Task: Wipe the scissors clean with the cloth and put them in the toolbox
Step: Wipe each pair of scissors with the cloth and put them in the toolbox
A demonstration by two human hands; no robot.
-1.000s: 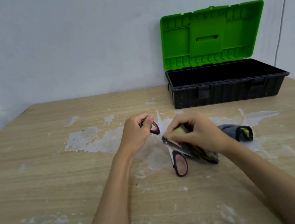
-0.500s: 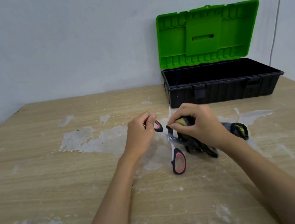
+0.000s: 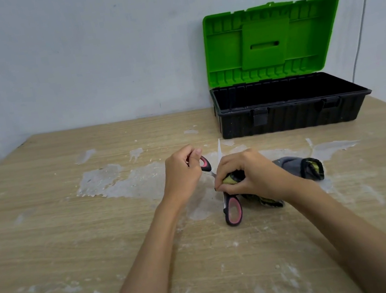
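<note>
Scissors (image 3: 232, 210) with black and pink handles lie spread apart at the middle of the table, one pale blade tip pointing up and away. My left hand (image 3: 183, 173) grips the upper handle loop. My right hand (image 3: 248, 175) pinches a dark cloth (image 3: 300, 166) with yellow-green patches against the blade near the pivot; the cloth trails out to the right behind my wrist. The black toolbox (image 3: 291, 117) stands at the back right, its green lid raised against the wall and its inside dark.
The wooden table (image 3: 73, 230) has pale worn patches across its middle. A white wall runs behind it, and a thin cable hangs down the wall at the far right. The table's front edge is just below my forearms.
My right hand with the cloth has slid back along the blade toward the pivot and handles. The camera view shifted slightly; my left hand kept its hold.
</note>
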